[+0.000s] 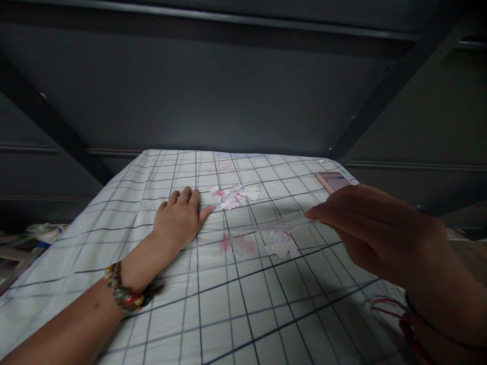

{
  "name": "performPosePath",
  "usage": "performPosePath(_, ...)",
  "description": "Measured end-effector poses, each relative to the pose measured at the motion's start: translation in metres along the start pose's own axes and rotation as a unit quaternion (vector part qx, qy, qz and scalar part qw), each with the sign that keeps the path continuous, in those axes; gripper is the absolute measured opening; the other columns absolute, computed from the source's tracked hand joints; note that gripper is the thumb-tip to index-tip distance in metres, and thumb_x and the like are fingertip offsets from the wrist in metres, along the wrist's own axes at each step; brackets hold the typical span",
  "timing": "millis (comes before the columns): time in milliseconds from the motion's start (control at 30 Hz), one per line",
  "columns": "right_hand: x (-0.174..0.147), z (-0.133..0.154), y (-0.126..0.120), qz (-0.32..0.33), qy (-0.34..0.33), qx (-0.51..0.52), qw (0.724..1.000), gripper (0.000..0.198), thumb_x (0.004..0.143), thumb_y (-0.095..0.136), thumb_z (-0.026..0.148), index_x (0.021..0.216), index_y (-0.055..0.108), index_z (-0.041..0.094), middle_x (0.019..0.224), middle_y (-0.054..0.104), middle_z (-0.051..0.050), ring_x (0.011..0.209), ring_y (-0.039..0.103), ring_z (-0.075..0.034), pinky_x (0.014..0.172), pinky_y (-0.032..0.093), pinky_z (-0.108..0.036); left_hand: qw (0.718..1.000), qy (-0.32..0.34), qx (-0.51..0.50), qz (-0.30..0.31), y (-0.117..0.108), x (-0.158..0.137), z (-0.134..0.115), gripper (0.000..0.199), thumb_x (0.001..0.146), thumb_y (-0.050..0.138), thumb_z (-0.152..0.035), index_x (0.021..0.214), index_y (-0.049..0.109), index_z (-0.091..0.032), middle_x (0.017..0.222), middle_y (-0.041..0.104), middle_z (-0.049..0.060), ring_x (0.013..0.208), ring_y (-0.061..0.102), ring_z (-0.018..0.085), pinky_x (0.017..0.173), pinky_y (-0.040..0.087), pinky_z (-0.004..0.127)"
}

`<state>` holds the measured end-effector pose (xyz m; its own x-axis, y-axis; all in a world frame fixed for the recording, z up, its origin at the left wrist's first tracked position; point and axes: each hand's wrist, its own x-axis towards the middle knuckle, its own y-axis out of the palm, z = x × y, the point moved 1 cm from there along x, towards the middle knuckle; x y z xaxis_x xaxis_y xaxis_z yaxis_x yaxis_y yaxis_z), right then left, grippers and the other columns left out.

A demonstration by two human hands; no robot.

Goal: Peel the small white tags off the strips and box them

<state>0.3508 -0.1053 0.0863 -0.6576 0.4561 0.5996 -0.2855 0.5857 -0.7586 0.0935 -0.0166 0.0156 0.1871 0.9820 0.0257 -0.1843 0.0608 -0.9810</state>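
Observation:
My left hand (178, 218) lies palm down on the white checked cloth (236, 304), fingers slightly spread, holding nothing. Beside its thumb is a small pile of torn white paper pieces (234, 196) with pink marks. On the right, my right hand (384, 233) is raised over the cloth, its fingertips pinching the end of a thin clear plastic strip (283, 224). The strip stretches leftward and its far end is hard to make out. Below it sits a second clump of paper scraps (281, 244), with pink stains (243, 244) to the left.
A phone (333, 181) with a pink edge and lit screen lies at the cloth's back right, partly behind my right hand. A dark panelled wall (213, 91) rises behind the cloth. Blurred items (41, 234) lie beyond the left edge.

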Motion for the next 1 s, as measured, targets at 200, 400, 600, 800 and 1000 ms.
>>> performPosePath(200, -0.002, -0.003, 0.002, 0.037, -0.014, 0.06, 0.997, 0.033, 0.079, 0.042, -0.006, 0.092, 0.059, 0.019, 0.074, 0.067, -0.002, 0.071, 0.061, -0.016, 0.064, 0.051, -0.03, 1.0, 0.001, -0.003, -0.008, 0.003, 0.0, 0.001, 0.058, 0.098, 0.034, -0.049, 0.139, 0.044, -0.008, 0.145, 0.046, 0.018, 0.129, 0.046, 0.035, 0.095, 0.046, 0.045)
performPosePath(400, -0.005, -0.001, 0.003, 0.001, -0.005, 0.056, 0.998, 0.033, 0.081, 0.045, -0.004, 0.099, 0.058, 0.021, 0.08, 0.067, -0.001, 0.076, 0.06, -0.015, 0.068, 0.051, -0.029, 1.0, -0.006, -0.01, 0.0, 0.0, 0.0, 0.004, 0.057, 0.099, 0.033, -0.047, 0.139, 0.044, -0.008, 0.144, 0.046, 0.018, 0.128, 0.046, 0.035, 0.095, 0.046, 0.043)
performPosePath(600, -0.008, -0.013, 0.016, -0.061, 0.051, -0.077, 0.994, 0.037, 0.077, 0.049, -0.005, 0.097, 0.059, 0.025, 0.077, 0.068, 0.0, 0.072, 0.06, -0.018, 0.061, 0.045, -0.032, 1.0, -0.019, -0.006, -0.01, 0.0, 0.001, 0.009, 0.054, 0.099, 0.031, -0.045, 0.136, 0.047, -0.01, 0.141, 0.05, 0.018, 0.125, 0.049, 0.034, 0.091, 0.047, 0.043)
performPosePath(800, -0.007, -0.019, 0.049, -0.039, 0.108, -0.065, 0.991, 0.034, 0.081, 0.042, -0.002, 0.093, 0.061, 0.024, 0.073, 0.067, 0.001, 0.071, 0.058, -0.019, 0.061, 0.041, -0.033, 1.0, -0.02, -0.007, -0.013, 0.001, 0.001, 0.008, 0.054, 0.099, 0.03, -0.044, 0.137, 0.046, -0.009, 0.142, 0.049, 0.018, 0.126, 0.047, 0.036, 0.091, 0.047, 0.045)
performPosePath(1000, -0.011, -0.031, 0.052, -0.008, 0.161, -0.103, 0.982, 0.031, 0.082, 0.043, 0.0, 0.091, 0.065, 0.02, 0.078, 0.07, -0.003, 0.075, 0.06, -0.022, 0.066, 0.043, -0.036, 1.0, -0.023, -0.014, -0.004, -0.002, 0.0, 0.007, 0.054, 0.099, 0.031, -0.043, 0.137, 0.046, -0.008, 0.143, 0.047, 0.018, 0.129, 0.045, 0.036, 0.093, 0.047, 0.045)
